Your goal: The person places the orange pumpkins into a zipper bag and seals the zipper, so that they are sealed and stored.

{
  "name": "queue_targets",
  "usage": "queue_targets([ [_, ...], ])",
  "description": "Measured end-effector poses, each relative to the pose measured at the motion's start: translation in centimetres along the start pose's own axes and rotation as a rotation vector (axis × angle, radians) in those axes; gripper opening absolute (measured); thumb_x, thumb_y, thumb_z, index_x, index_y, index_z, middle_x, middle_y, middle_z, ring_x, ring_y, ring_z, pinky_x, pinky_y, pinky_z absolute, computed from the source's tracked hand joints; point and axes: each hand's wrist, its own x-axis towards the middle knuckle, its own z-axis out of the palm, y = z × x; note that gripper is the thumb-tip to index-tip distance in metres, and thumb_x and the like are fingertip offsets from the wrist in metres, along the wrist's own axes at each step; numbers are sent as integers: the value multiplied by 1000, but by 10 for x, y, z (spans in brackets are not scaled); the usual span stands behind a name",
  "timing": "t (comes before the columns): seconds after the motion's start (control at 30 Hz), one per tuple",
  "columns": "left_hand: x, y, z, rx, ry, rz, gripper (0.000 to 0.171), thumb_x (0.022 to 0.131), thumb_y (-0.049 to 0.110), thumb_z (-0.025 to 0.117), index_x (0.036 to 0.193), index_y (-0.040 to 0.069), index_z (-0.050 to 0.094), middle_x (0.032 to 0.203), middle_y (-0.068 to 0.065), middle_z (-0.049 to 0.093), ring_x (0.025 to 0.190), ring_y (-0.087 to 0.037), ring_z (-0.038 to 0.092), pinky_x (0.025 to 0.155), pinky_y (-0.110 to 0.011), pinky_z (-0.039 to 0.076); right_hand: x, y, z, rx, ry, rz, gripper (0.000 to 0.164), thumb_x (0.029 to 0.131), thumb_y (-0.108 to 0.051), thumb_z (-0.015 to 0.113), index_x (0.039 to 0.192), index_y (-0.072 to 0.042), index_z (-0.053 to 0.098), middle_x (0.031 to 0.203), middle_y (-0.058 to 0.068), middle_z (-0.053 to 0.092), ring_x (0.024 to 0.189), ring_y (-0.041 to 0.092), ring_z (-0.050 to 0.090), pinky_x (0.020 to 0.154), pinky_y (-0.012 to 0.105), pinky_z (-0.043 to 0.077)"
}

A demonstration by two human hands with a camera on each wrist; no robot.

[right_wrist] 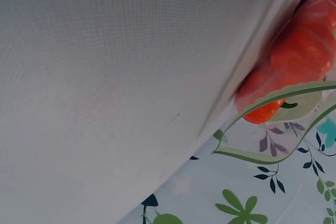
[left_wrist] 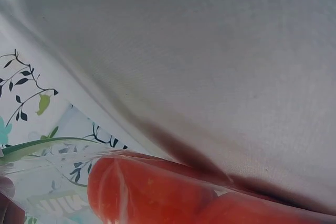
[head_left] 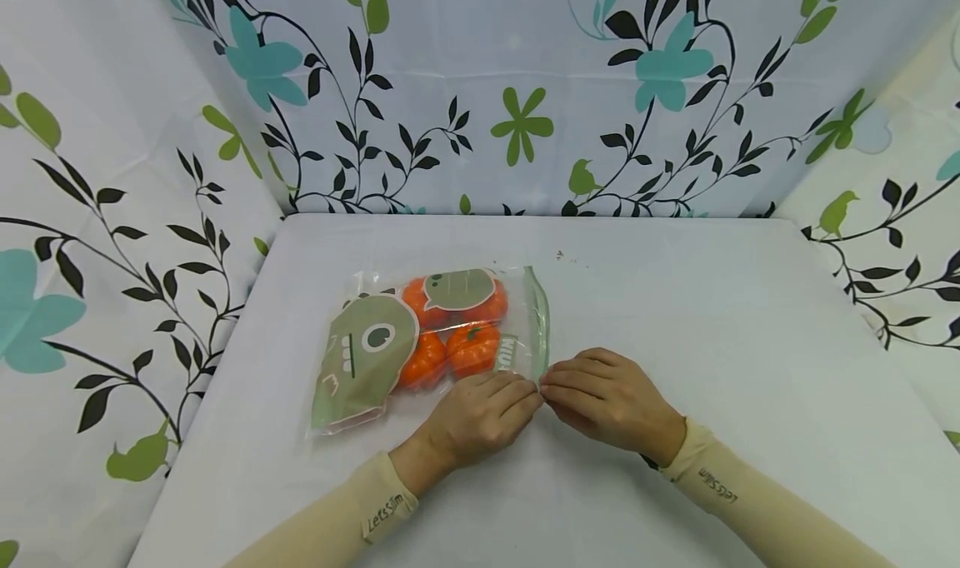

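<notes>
A clear zip bag point(head_left: 517, 285) with a green cartoon dinosaur print lies on the white table, its green-edged mouth toward the right. Inside are several orange bell peppers point(head_left: 472, 349). My left hand point(head_left: 480, 418) pinches the near corner of the mouth, with its fingers over the bag's near edge. From the right, my right hand point(head_left: 607, 397) pinches the same corner, and the two hands' fingertips meet there. In the right wrist view the green rim point(right_wrist: 252, 157) of the bag stands apart in a loop, so the mouth gapes. Both thumbs are hidden in the head view.
The white table point(head_left: 750, 343) spreads around the bag. Behind it and at both sides hang curtains point(head_left: 517, 77) printed with leaves, flowers and birds. A few small dark specks point(head_left: 562, 256) mark the cloth beyond the bag.
</notes>
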Motion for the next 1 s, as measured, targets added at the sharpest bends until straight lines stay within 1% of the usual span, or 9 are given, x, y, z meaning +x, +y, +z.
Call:
queue_targets([
  [0.3,1,-2,-5,-24,-3,-39,30,105,10,45,101,5,75,97,-4,74,89,-17,72,87,-29,57,7,0,4,9,9,34,23,98,-16,61,104,-1,77,100,6,76,89,20,73,75,38,58],
  [0.43,1,-3,-6,-25,16,-31,29,104,11,47,100,5,75,95,-4,74,87,-16,72,86,-28,57,8,1,6,29,18,55,22,97,-18,62,101,-2,78,97,6,77,86,19,73,73,38,58],
  [0.7,3,-3,-8,-14,66,0,27,102,7,49,97,6,76,94,-3,75,84,-15,71,84,-27,57,10,2,10,87,7,127,20,94,-18,63,95,-5,78,95,4,76,84,19,72,74,37,57],
  [0.8,4,-3,-9,-14,82,7,26,101,7,50,96,7,76,93,-3,75,84,-15,72,84,-27,57,9,3,11,95,-5,142,17,91,-15,66,95,-5,78,95,4,76,83,19,72,74,36,57],
  [0.9,5,-2,-10,-17,94,12,25,101,8,51,95,7,75,93,-3,74,83,-15,72,83,-28,58,8,4,12,100,-27,158,13,85,-12,71,94,-6,78,95,4,75,83,19,71,74,36,57],
  [1.0,5,-1,-12,-21,102,19,25,100,7,51,95,7,75,92,-3,74,83,-16,72,83,-28,58,6,6,15,101,-51,166,16,78,-9,78,93,-6,78,94,3,75,83,19,71,75,36,57],
])
